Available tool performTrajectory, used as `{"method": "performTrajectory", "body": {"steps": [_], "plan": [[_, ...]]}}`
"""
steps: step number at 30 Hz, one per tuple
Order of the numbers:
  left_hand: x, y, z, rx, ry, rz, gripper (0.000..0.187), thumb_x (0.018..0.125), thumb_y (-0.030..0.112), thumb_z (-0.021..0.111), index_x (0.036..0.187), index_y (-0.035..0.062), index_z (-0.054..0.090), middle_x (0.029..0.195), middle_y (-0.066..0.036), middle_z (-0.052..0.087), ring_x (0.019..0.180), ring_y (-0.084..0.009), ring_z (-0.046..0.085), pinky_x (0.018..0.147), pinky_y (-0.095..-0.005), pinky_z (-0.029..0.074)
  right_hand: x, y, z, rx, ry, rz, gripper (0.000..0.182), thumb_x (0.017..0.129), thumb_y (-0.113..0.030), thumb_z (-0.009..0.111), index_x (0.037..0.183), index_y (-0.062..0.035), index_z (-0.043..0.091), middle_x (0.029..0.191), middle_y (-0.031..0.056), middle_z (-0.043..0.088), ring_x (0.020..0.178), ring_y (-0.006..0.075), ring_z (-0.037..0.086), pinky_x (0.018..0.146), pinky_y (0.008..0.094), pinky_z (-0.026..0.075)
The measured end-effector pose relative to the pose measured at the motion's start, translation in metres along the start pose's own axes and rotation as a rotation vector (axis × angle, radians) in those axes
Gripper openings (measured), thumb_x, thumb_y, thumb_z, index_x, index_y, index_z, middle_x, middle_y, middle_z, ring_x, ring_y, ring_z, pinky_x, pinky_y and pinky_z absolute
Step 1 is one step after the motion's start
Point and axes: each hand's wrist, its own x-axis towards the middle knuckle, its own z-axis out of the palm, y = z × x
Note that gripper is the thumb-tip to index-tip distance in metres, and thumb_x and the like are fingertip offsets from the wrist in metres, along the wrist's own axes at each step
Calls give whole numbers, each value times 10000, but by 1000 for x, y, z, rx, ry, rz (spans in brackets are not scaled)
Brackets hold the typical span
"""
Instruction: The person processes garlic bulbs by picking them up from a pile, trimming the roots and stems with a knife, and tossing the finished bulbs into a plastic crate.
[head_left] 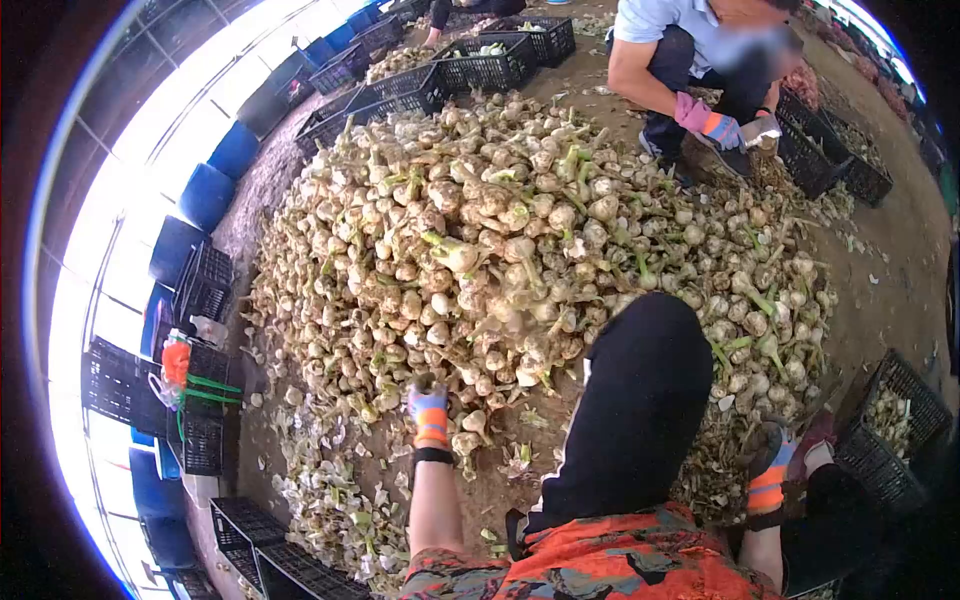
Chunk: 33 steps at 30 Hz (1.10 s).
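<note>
My left hand (430,408), in an orange and grey-blue glove, reaches to the lower edge of a big heap of garlic bulbs (440,240). Its fingertips are dark and blurred against the bulbs, so its grip is unclear. Off to the right, my right hand (772,455), gloved alike, is low beside my bent knee, near trimmed stalks and bulbs. Its fingers are partly hidden, and whether it holds anything cannot be made out. Loose peelings (340,510) lie on the ground below and left of my left hand.
A co-worker (690,80) in gloves squats at the upper right, handling something at the heap's edge. Black crates stand at the right (890,430), lower left (285,555) and top (485,62). Blue barrels (207,197) line the left wall. My raised knee (650,380) stands between my hands.
</note>
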Motion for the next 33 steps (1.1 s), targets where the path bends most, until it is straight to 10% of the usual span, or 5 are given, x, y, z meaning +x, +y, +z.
{"method": "performTrajectory", "body": {"steps": [3, 8, 13, 20, 33], "plan": [[-26, 36, 60, 912, 225, -246, 522, 644, 315, 717, 1054, 33, 559, 983, -118, 611, 904, -270, 577, 796, -329, 448, -8, -1, 7, 70, 33, -32, 180, 836, -175, 494, 883, -25, 581, 595, -22, 455, 479, 76, 417, 435, 241, 331], [37, -77, 82, 964, 385, -429, 399, 796, 309, 561, 1098, 49, 547, 1053, -115, 587, 967, -251, 547, 814, -314, 425, -20, -18, 1, -284, -189, -197, 157, 831, -155, 503, 879, -24, 577, 620, -5, 494, 483, 82, 444, 438, 239, 351], [10, -5, 87, -260, 166, -493, 226, 797, 161, 590, 1021, 140, 572, 861, -20, 602, 707, -143, 547, 544, -280, 441, 6, 20, -15, -163, -82, -278, 126, 818, -156, 514, 840, -48, 576, 561, -1, 470, 461, 106, 460, 405, 244, 361], [-40, 189, 103, -1145, -438, -201, 249, 851, 293, 511, 1034, 127, 545, 1066, -76, 557, 1047, -254, 490, 891, -577, 355, -28, -73, 55, 230, -97, 127, 154, 829, -168, 504, 849, -22, 549, 552, 3, 467, 375, 107, 422, 328, 245, 327], [-240, 323, 255, -15, -917, 692, 202, 721, 46, 595, 913, -13, 575, 785, -85, 599, 671, -148, 583, 637, -237, 454, -82, -199, 64, -977, -583, -714, 308, 608, -225, 617, 878, -76, 628, 699, 137, 565, 646, 309, 551, 570, 364, 450]]}}
